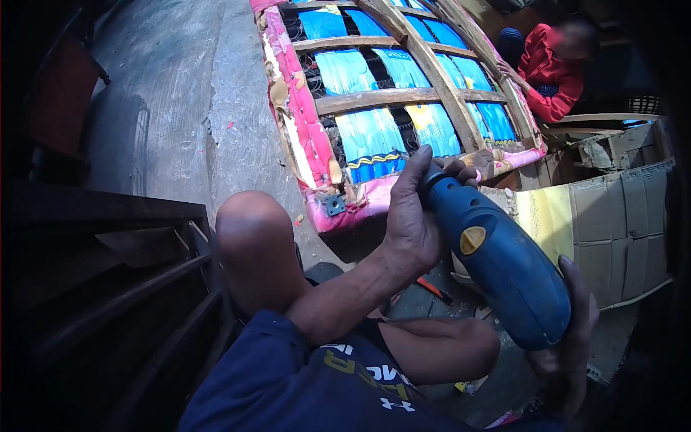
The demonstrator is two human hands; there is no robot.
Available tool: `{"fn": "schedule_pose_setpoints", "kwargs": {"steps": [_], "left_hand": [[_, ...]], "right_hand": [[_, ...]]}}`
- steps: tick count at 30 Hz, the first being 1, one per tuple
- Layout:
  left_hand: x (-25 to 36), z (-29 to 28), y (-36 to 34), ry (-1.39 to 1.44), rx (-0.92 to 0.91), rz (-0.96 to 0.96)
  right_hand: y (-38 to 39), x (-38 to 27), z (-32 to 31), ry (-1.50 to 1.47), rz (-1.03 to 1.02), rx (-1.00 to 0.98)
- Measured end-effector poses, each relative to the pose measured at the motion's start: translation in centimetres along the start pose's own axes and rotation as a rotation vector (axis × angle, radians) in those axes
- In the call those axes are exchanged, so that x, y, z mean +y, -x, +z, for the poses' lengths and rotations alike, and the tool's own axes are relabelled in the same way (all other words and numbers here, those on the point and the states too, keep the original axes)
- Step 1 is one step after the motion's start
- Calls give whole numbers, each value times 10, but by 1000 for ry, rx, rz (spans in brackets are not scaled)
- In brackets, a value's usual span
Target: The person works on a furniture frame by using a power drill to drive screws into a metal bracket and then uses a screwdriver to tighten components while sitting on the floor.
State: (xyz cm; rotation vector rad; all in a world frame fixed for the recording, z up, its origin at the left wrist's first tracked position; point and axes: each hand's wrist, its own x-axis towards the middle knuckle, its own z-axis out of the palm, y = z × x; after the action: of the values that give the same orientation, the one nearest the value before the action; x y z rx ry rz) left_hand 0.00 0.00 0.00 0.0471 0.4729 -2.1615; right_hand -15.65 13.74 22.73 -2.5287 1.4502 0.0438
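Observation:
A blue power drill (504,266) with a yellow round cap on its side lies slantwise across both my hands, above my bent legs. My left hand (425,216) is wrapped round its narrow front end, the thumb on top, so the tip is mostly hidden. Under its thick rear end, my right hand (576,324) is curled, partly in shadow. Beyond my left hand stands an upside-down upholstered wooden frame (381,99) with slats, blue and yellow padded strips, springs and torn pink floral cloth. A metal plate (335,205) sits on its near corner.
A person in a red top (558,75) sits at the far right, one hand on the frame's edge. Cardboard (619,223) and a wooden carcass stand at the right. An orange tool (434,290) lies on the floor below the drill. A dark slatted structure (137,302) is at my left.

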Motion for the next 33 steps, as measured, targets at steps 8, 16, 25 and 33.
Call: {"fn": "schedule_pose_setpoints", "kwargs": {"steps": [8,16,25,33], "left_hand": [[14,4,56,98,-45,43],[36,-6,57,91,-40,75],[42,-8,50,90,8,101],[44,-14,48,190,-8,137]], "right_hand": [[-26,-14,-19,-637,691,112],[-75,-28,-18,-612,917,56],[-107,-35,-16,-616,916,62],[-117,-29,-12,-581,895,14]]}}
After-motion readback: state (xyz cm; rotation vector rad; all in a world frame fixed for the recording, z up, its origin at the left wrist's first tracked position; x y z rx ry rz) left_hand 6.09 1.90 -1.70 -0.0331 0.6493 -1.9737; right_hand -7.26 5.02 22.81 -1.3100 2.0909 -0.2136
